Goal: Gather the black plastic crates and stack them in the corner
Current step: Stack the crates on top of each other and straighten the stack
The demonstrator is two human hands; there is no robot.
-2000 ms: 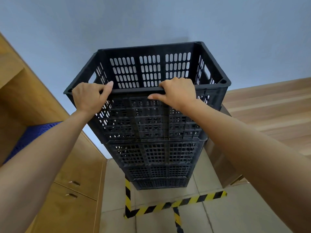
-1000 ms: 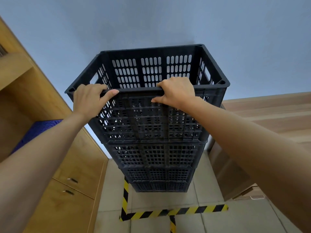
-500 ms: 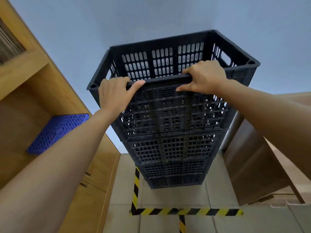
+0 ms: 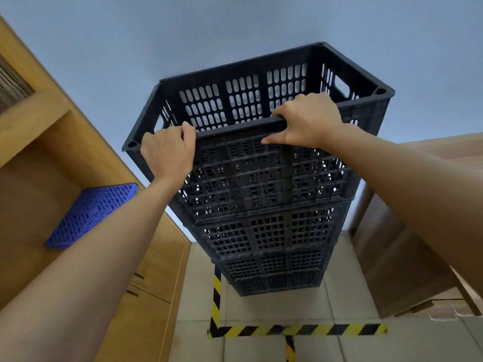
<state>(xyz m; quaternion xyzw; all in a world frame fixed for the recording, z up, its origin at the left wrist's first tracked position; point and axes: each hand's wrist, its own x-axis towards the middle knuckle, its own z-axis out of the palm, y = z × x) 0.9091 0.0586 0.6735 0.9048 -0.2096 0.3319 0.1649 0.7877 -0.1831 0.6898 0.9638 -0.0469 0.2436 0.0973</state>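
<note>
A tall stack of black slotted plastic crates stands on the tiled floor against the grey wall. The top crate sits on it, open side up, and looks empty. My left hand grips the near rim of the top crate close to its left corner. My right hand grips the same rim further right, fingers curled over the edge. Both arms reach forward and up to it.
Wooden cabinets and an open shelf line the left side, with a blue perforated panel lying on the shelf. A wooden unit stands at the right. Yellow-black hazard tape marks the floor around the stack's base.
The view has swung left and the stack now sits right of centre and looks tilted. Both hands keep their grip on the top crate's near rim; my left thumb has closed in.
</note>
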